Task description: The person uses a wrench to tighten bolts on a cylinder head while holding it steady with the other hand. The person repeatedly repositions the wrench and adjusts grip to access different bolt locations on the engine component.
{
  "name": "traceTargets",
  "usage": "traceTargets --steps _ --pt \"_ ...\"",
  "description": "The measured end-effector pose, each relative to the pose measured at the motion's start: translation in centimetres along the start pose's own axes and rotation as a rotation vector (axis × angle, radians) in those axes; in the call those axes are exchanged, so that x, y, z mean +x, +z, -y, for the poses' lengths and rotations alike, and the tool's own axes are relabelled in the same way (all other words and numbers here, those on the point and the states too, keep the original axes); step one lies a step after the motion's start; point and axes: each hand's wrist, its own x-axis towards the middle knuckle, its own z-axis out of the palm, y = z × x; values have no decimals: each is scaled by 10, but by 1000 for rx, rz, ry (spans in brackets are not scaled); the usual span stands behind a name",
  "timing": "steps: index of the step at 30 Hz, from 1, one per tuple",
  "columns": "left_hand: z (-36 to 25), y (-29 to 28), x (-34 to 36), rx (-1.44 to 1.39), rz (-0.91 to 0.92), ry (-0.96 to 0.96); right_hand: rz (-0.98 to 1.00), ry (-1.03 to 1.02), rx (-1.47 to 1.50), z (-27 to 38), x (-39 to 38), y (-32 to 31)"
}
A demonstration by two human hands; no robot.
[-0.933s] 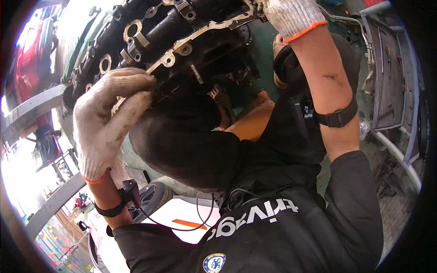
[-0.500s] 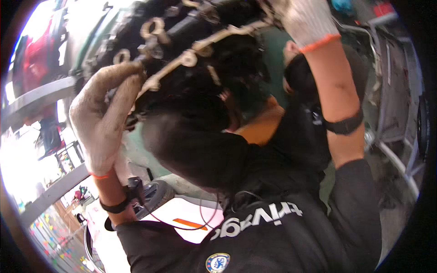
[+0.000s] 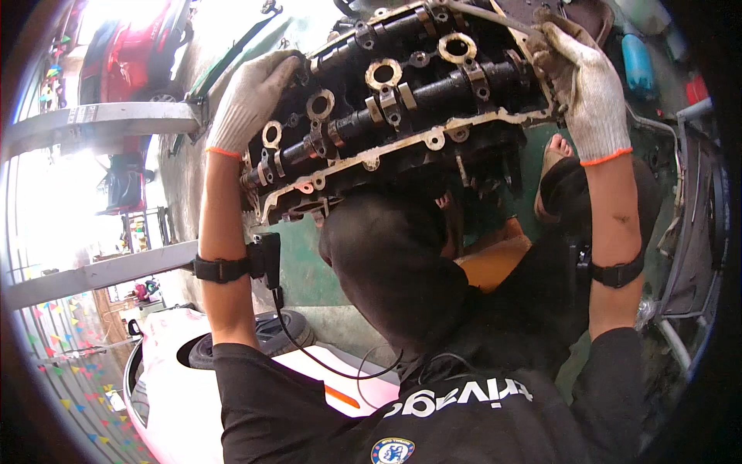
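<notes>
An engine cylinder head, dark and oily with camshafts and pale gasket rims, spans the space above my knees. My left hand, in a dirty white knitted glove, grips its far left edge with the fingers bent. At its right end my right hand, gloved the same, has its fingers curled round the edge. A thin grey bar runs across the far right corner to the fingers of my right hand; I cannot tell whether they hold it. The underside of the cylinder head is hidden.
An orange-brown object lies between my legs. Grey metal beams stand at the left, with a red car beyond. A blue bottle is at the far right, above a metal frame. A tyre lies at lower left.
The cylinder head has turned so that its camshaft side faces me more fully. Both hands have moved with it, and the whole view has shifted.
</notes>
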Motion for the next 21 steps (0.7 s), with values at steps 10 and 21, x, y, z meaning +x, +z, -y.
traceTargets --steps 10,21 --pt "33 -5 20 -242 206 -61 291 143 -256 35 -11 41" --pt "46 1 31 586 75 403 521 406 -303 -5 22 138"
